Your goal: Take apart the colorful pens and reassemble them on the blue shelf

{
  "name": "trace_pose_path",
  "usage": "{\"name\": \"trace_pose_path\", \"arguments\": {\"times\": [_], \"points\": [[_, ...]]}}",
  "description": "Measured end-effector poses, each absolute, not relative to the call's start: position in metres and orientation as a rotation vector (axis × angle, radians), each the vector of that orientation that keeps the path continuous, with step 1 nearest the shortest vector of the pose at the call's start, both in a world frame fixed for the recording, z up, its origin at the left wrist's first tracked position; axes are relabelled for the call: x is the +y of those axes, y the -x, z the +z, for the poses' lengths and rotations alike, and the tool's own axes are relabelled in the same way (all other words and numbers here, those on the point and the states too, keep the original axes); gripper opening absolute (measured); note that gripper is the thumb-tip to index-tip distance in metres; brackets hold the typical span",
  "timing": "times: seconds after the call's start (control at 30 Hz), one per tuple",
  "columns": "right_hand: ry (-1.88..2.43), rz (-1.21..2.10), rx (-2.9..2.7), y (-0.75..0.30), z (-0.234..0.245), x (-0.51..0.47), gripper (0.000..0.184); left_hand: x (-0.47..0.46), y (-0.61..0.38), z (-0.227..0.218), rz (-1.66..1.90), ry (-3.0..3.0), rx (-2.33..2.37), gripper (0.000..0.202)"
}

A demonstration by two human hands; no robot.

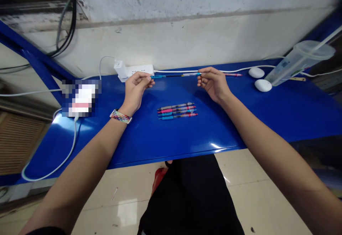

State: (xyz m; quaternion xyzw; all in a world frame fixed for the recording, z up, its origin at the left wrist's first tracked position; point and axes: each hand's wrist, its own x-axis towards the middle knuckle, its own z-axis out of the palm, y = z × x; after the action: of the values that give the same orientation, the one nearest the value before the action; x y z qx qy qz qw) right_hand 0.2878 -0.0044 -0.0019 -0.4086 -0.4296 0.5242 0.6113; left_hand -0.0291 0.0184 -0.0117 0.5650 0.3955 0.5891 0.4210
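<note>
Between finger and thumb, my left hand [136, 89] pinches the blue front grip [160, 76] of a pen. My right hand [214, 84] is closed on the far end of the clear pen barrel [190, 74], which has a blue tip. A dark thin refill [173, 76] spans the gap between grip and barrel, so the two parts stand apart in one line. Below the hands lie several assembled pens [177, 111] in a row on the blue table [149, 139], with grey, pink and blue grips. Another pen with a red end [233, 74] lies behind my right hand.
A white power strip [140, 70] with a plugged-in charger [120, 69] stands along the wall. At left lies a blurred-out phone [83, 99] on a white cable. Two white egg-shaped objects [263, 85] and a tilted clear plastic cup [291, 64] are at right.
</note>
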Motion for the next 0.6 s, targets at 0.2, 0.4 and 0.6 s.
{"name": "trace_pose_path", "arguments": {"times": [0.2,0.4,0.6], "points": [[0.933,1.207,-0.968,-0.2880,-0.0016,-0.0041,0.015,0.0181,0.0286,-0.0117,1.492,-1.407,0.973,0.008],[0.958,1.185,-0.966,-0.2877,-0.0017,-0.0048,0.015,0.0171,0.0288,-0.0107,1.485,-1.414,0.993,0.008],[0.977,1.172,-0.964,-0.2880,-0.0017,-0.0044,0.013,0.0171,0.0287,-0.0103,1.497,-1.409,0.993,0.011]]}}
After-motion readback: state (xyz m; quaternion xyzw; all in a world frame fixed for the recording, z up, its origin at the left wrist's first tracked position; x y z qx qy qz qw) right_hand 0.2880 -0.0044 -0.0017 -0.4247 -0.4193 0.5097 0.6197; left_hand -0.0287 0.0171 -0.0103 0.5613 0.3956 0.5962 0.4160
